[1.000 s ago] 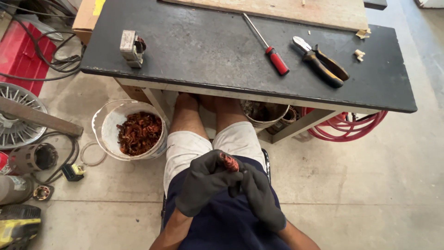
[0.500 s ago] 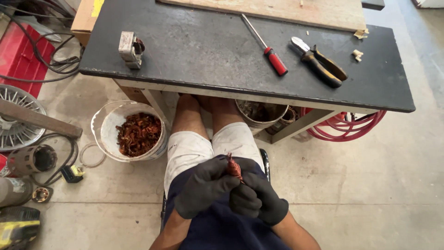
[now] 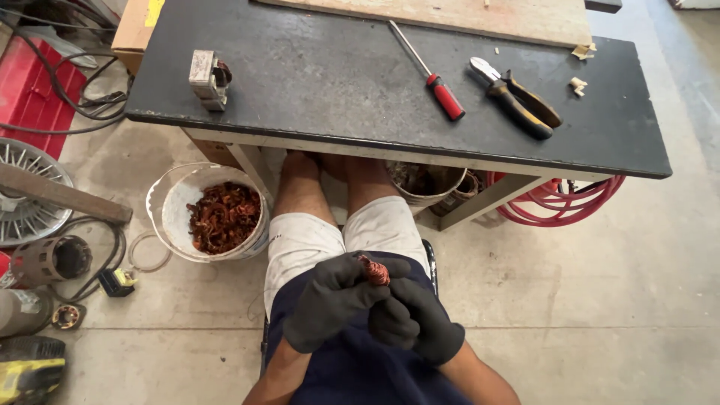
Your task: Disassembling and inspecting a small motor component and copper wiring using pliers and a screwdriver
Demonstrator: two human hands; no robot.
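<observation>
Left hand [image 3: 330, 300], in a dark glove, grips a small coil of copper wire [image 3: 374, 270] over the lap; the right hand [image 3: 416, 324], also gloved, is curled closed just below the coil, touching the left. Ahead and to the left of the hands, a white bucket [image 3: 161, 206] on the floor holds a heap of copper scrap [image 3: 223, 217]. Straight ahead, under the dark surface [image 3: 337, 82], a metal pail [image 3: 442, 187] holds contents too shadowed to identify.
</observation>
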